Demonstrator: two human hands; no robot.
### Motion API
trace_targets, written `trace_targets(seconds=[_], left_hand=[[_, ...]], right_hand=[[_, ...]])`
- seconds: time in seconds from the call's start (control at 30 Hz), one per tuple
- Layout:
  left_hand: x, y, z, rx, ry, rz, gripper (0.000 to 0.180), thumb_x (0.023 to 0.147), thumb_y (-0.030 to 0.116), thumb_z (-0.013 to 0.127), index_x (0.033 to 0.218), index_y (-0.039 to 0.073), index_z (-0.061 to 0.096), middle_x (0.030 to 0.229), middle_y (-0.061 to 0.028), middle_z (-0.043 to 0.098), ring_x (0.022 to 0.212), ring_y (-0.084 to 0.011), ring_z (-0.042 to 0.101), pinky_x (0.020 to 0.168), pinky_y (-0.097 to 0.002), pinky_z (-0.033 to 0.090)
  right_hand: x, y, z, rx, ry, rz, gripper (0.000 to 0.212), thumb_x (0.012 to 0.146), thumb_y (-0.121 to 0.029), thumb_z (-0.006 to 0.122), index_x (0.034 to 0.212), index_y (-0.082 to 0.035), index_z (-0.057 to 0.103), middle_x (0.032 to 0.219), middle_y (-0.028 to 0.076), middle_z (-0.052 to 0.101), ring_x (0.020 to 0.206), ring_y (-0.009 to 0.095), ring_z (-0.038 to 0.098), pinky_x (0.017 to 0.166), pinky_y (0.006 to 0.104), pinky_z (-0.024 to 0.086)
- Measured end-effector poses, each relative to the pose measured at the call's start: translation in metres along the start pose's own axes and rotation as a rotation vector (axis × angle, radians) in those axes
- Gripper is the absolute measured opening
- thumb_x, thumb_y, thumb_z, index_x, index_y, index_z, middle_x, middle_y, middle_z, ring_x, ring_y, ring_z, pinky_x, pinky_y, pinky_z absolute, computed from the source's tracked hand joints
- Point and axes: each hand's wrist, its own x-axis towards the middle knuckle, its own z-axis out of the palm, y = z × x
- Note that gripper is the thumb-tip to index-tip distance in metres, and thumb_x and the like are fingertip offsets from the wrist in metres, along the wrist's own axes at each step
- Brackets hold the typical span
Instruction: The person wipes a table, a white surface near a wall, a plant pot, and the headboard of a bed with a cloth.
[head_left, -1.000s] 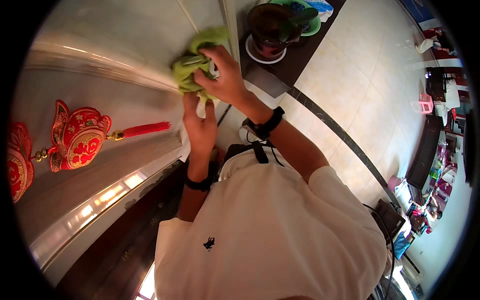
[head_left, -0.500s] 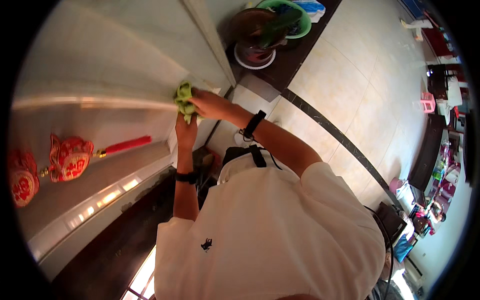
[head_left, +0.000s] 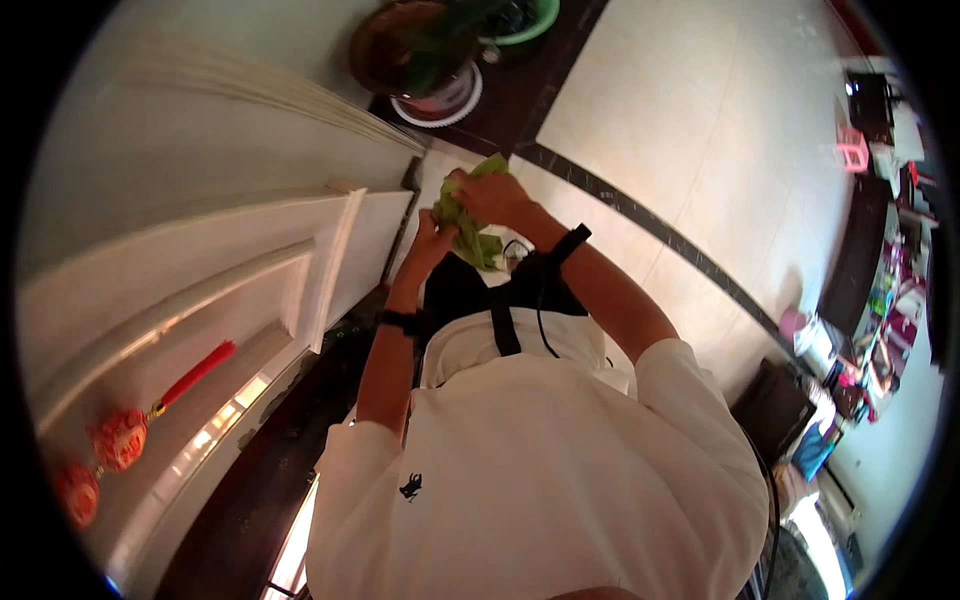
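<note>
A crumpled yellow-green cloth (head_left: 477, 248) hangs between my two hands in front of my body. My left hand (head_left: 431, 243) is closed on its left edge, with the thumb toward the cloth. The upper part is gripped by my right hand (head_left: 497, 198), whose fingers curl over the folds. Part of the cloth droops below the hands, and some fingertips are hidden in it. Both hands are apart from the white panelled door (head_left: 300, 215) on the left. Each wrist wears a black band.
Red hanging ornaments (head_left: 120, 440) with a tassel lie against the door at lower left. A brown plant pot (head_left: 395, 50) on a white saucer (head_left: 440, 112) and a green basin (head_left: 535, 22) stand beyond my hands. A pink stool (head_left: 852, 148) is far right on the tiled floor.
Both hands have come away from the door surface, moving right with the cloth. The cloth is now spread looser between them. The view has shifted, showing more of the door panels.
</note>
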Motion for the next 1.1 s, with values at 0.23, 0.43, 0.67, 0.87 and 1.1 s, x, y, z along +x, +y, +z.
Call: trace_targets(seconds=[0.23,0.43,0.67,0.87,1.1], left_hand=[[0.082,0.007,0.058,0.320,-0.166,-0.145,0.032,0.080,0.017,0.067,0.096,0.005,0.042,0.091,-0.0134,0.055,0.083,-0.0243,0.056,0.076,-0.0358,0.047],[0.158,0.002,0.078,0.213,-0.016,-0.097,0.022,0.084,0.010,0.064,0.097,0.006,0.047,0.093,-0.0066,0.050,0.086,-0.0154,0.049,0.075,-0.0306,0.044],[0.236,-0.012,0.086,0.286,-0.051,-0.157,0.027,0.082,0.013,0.067,0.101,0.005,0.050,0.094,-0.0088,0.054,0.088,-0.0198,0.054,0.077,-0.0327,0.046],[0.278,-0.034,0.097,0.494,0.055,0.276,0.042,0.079,0.015,0.070,0.112,-0.003,0.051,0.107,-0.0256,0.056,0.105,-0.0396,0.051,0.094,-0.0472,0.039],[0.300,-0.014,0.121,0.419,0.007,0.421,0.064,0.078,0.008,0.069,0.132,-0.008,0.039,0.124,-0.0326,0.048,0.119,-0.0466,0.041,0.105,-0.0511,0.031]], right_hand=[[-0.038,0.089,0.045,0.279,0.117,0.384,0.029,0.094,-0.023,0.051,0.121,-0.011,0.050,0.083,0.023,0.066,0.078,0.042,0.064,0.067,0.0509,0.050],[-0.014,0.105,0.062,0.455,0.269,0.421,0.044,0.087,-0.008,0.053,0.132,-0.008,0.050,0.099,0.026,0.060,0.088,0.044,0.060,0.078,0.0500,0.049],[0.046,0.148,0.083,0.434,0.460,0.529,0.049,0.089,-0.016,0.057,0.134,-0.002,0.047,0.105,0.031,0.055,0.102,0.048,0.051,0.089,0.0514,0.045],[0.131,0.202,0.076,0.355,0.486,0.396,0.058,0.089,-0.023,0.060,0.137,0.003,0.041,0.129,0.035,0.044,0.119,0.049,0.045,0.101,0.0476,0.039],[0.184,0.261,0.102,0.070,0.382,0.328,0.065,0.081,-0.017,0.064,0.135,0.007,0.040,0.134,0.024,0.047,0.123,0.042,0.043,0.105,0.0435,0.038]])
